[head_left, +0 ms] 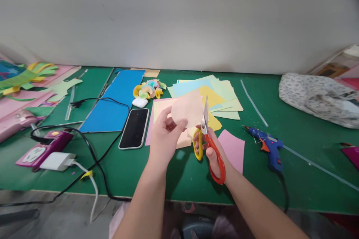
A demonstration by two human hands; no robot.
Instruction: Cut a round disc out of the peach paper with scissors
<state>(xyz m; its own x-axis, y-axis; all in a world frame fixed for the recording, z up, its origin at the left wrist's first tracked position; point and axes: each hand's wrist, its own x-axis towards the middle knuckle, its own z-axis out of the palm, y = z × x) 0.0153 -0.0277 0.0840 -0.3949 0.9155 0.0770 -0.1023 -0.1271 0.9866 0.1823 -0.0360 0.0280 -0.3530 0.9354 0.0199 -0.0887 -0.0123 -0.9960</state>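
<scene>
My left hand pinches a pale peach piece of paper by its lower left edge, thumb in front. The paper's left side is rounded. In my right hand is a pair of scissors with one red and one yellow handle loop, blades pointing up. The blades stand at the paper's right edge; whether they touch it I cannot tell. Beneath my hands lie peach and yellow sheets, and a pink sheet rests right of the scissors. Pastel sheets are piled behind.
A phone, a white case and curled paper pieces lie to the left, near a blue board. Cables run from a purple power strip. A blue glue gun and a patterned cloth bag are on the right.
</scene>
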